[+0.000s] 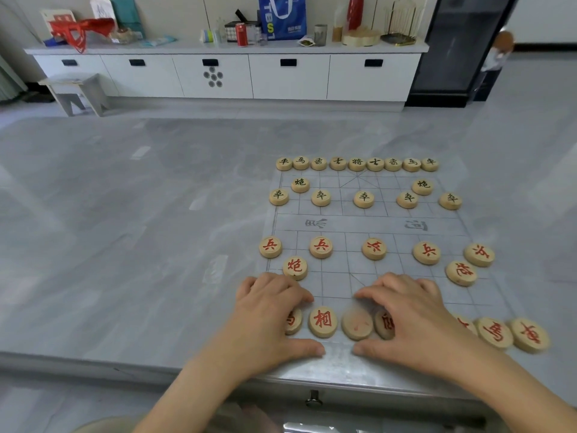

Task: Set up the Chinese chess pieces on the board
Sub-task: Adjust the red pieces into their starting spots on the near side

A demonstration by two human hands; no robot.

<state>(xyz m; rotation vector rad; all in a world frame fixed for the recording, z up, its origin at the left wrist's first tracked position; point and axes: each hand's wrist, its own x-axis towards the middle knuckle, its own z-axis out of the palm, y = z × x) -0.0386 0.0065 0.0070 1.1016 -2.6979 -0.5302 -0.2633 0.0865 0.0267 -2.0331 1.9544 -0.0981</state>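
Left hand [268,317]: palm down over the left end of the near red row, half covering one piece. Fingers [290,289] loosely arched, tips on the board beyond the row, thumb flat on the sheet at the near side. Spread wide, clasping nothing.
Right hand [415,320]: palm down over the middle-right of the same row. Fingers [384,287] loosely arched, tips on the board, thumb at the near side, pointing toward the other thumb. Likewise spread, clasping nothing.
Board [359,226]: thin printed sheet flat on the grey bench [125,245], close to its front edge.
Black back row [357,163]: nine pieces side by side along the far edge.
Black cannons [300,185]: two, one toward each side, just nearer than the back row.
Black soldiers [363,199]: five spaced across, beyond the river.
Red soldiers [373,248]: five spaced across, on the near side of the river.
Red cannons [295,267]: one just beyond the left fingertips, the other at right near the outermost soldier.
Near red row: elephant [322,321] face up in the gap between the hands. Beside it a blurred piece [357,324], perhaps an advisor. Horse [495,332] and chariot [529,335] in plain sight at the right end.
Background: white sideboard [218,76] carrying a red can [242,34] and a blue bag [282,17].
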